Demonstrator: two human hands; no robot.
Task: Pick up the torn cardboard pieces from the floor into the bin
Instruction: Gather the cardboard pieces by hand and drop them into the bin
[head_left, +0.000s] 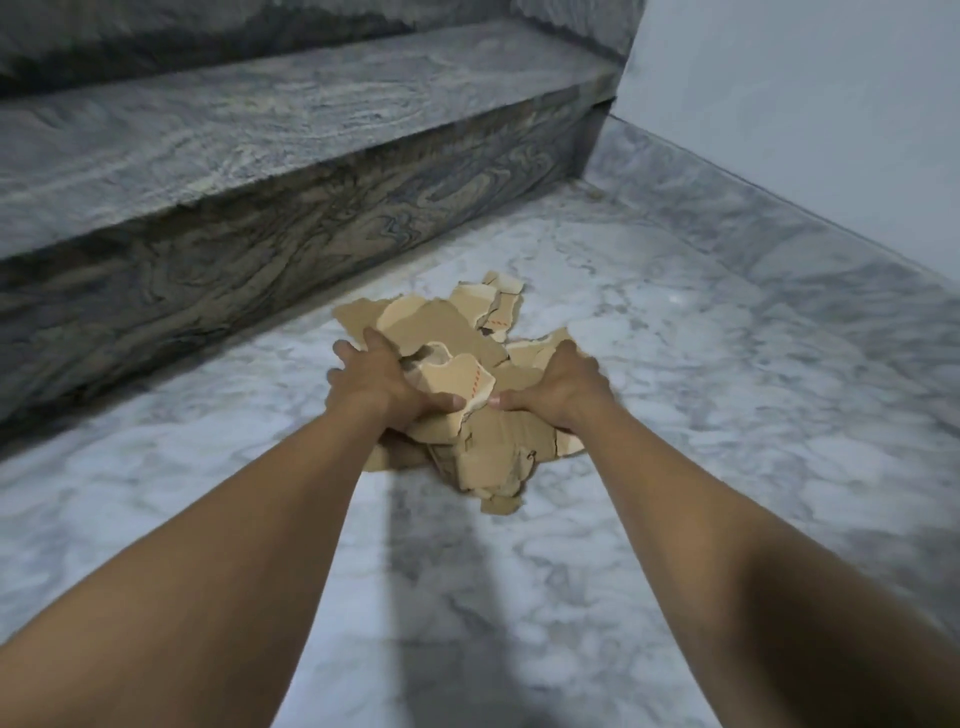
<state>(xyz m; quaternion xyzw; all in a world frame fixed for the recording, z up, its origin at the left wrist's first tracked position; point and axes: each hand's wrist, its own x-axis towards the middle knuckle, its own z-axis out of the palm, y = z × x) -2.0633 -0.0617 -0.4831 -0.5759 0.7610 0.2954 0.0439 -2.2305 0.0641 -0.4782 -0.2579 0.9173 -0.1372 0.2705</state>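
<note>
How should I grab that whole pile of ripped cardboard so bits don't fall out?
Probably squeeze the cardboard pile from its two opposite sides, low down by the floor, as the left hand and right hand do. The pieces are loose, flat and overlapping, so pressing inward should bunch them together; a pinch from above would likely lift only the top scraps.

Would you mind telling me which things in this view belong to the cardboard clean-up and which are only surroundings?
Part of the job:
- torn cardboard pieces, piled on the floor
- left hand and right hand, both gripping the pile
- the bin is not in view

Just surroundings:
- marble floor
- stone step
- wall
</note>
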